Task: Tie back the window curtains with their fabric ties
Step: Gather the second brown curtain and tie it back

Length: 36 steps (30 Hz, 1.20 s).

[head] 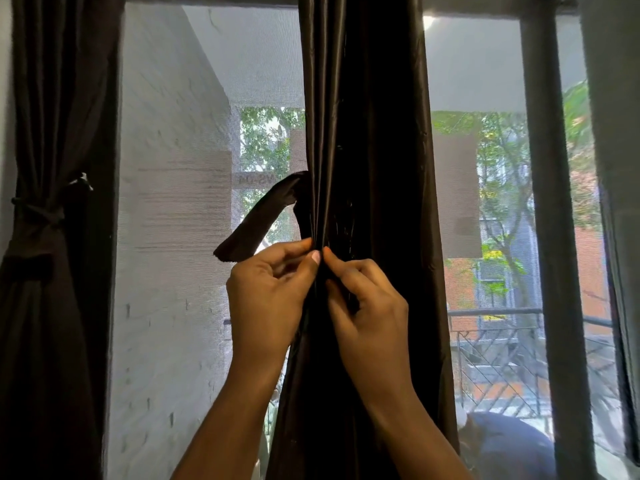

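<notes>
A dark brown satin curtain (367,133) hangs gathered in the middle of the window. Its matching fabric tie (258,220) sticks out to the left of the gathered folds, with the loose end hanging free just above my left hand. My left hand (268,296) and my right hand (367,306) meet at the front of the curtain, thumbs and fingertips pinching the folds at the same spot. What lies between the fingers is hidden by dark fabric. At the far left another dark curtain (52,306) is cinched by a tie (38,209).
A mesh screen (173,202) covers the window behind the curtain. A grey vertical frame post (547,202) stands to the right, with more curtain fabric (613,133) at the right edge. A metal railing (502,344) and buildings lie outside.
</notes>
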Available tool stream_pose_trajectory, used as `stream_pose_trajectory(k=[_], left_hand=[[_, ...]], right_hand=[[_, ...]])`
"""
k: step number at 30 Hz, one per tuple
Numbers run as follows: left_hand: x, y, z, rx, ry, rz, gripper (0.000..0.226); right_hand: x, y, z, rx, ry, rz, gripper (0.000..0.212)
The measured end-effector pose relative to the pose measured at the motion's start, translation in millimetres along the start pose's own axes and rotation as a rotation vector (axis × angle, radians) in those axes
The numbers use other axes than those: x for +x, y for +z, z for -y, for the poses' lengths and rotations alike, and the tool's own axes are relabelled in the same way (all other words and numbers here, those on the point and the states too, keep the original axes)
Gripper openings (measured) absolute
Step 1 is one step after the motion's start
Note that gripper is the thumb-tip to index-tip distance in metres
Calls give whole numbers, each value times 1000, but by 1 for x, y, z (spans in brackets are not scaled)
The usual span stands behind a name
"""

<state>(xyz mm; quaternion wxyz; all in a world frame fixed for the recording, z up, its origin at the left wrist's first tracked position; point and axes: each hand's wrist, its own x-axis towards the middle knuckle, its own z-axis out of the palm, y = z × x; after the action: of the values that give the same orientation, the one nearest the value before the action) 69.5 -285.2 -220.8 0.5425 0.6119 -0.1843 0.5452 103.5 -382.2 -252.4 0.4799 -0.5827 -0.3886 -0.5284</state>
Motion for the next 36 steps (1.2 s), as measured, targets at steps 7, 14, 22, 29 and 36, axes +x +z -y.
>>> stream_pose_trajectory(k=[7, 14, 22, 29, 36], left_hand=[[0, 2, -4, 25, 10, -35, 18], [1, 0, -6, -32, -67, 13, 12], [17, 14, -3, 215, -22, -27, 21], [5, 33, -5, 252, 33, -72, 21], [-6, 62, -10, 279, 26, -107, 20]], right_hand=[[6, -4, 2, 6, 26, 20, 42], [9, -7, -1, 14, 35, 45, 38], [14, -34, 0, -328, -85, 187, 25], [49, -74, -25, -573, 81, -260, 54], [37, -72, -49, -322, -38, -88, 31]])
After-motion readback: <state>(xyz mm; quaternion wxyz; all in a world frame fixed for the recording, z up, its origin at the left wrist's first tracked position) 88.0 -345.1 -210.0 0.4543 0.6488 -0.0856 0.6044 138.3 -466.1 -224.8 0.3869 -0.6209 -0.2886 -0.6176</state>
